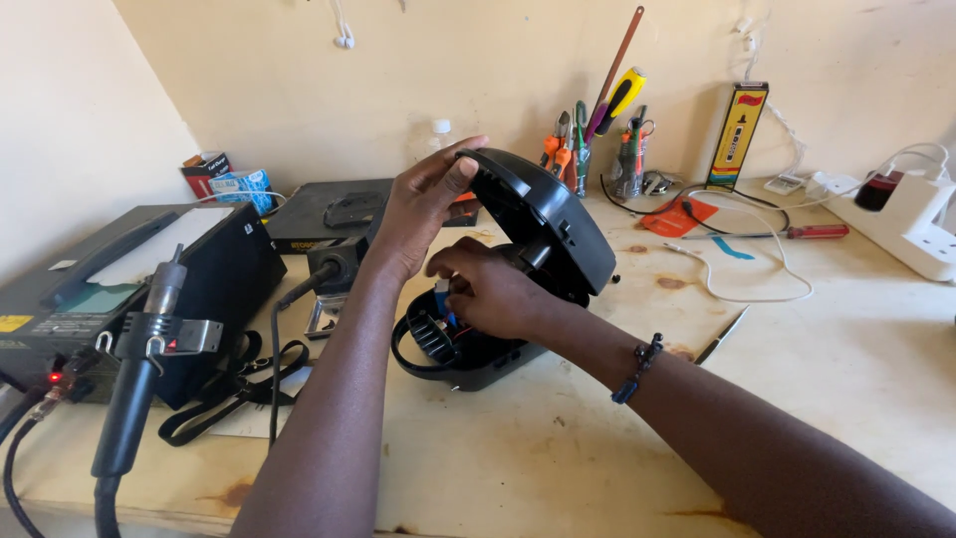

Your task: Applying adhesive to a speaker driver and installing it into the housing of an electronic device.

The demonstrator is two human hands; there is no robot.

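Head view: a pale, stained workbench (558, 448) against a cream wall, seen from above with both of the person's arms reaching in from the bottom of the frame.
Left hand (423, 204): at centre frame, fingers and thumb closed on the top rim of the black housing lid (543, 214), holding it tilted up and open.
Right hand (493, 294): just below the lid, fingers curled together and pushed into the black housing base (468, 359); the fingertips are bunched at a small blue part (443, 299) inside, though whether they actually pinch it cannot be told.
Housing base: sits on the bench at centre frame, its round, ribbed front opening facing lower left; the lid stays joined to it at the right side.
Wrist: a dark beaded bracelet (637, 367) on the right forearm.
Left of frame: a hot-air handpiece (139, 369) upright in its holder, beside a dark soldering station (90, 299) with a small red light.
Upper centre: a holder of pliers and screwdrivers (597, 139) against the wall.
Upper right: a red-handled screwdriver (787, 233) lying on the bench, a white cable (757, 289) looping near it, and a white power strip (916, 224) at the right edge.
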